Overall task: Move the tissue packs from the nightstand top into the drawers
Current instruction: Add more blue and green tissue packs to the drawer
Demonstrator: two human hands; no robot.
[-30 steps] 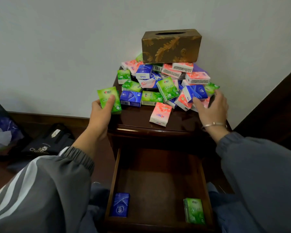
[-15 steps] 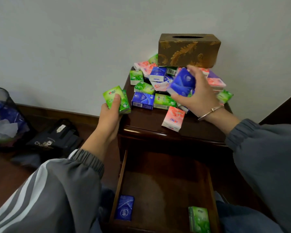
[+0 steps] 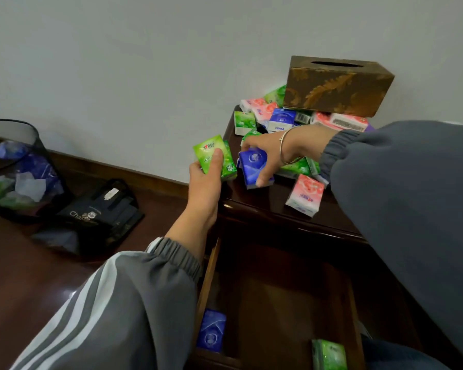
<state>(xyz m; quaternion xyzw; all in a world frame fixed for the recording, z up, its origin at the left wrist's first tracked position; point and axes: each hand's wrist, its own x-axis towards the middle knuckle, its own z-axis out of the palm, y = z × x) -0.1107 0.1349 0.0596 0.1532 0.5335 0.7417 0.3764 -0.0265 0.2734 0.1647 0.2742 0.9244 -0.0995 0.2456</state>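
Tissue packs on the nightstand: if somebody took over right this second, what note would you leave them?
Left hand: grips the held green pack, just off the nightstand's left edge.
Right hand: grips the held blue pack at the pile's left side.
Done: a blue drawer pack and a green drawer pack lie in the open drawer.
Left: both held packs, the pile and the lone pink pack on the nightstand top.

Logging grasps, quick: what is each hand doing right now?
Left hand: holds a green tissue pack.
Right hand: fingers grip a blue tissue pack.
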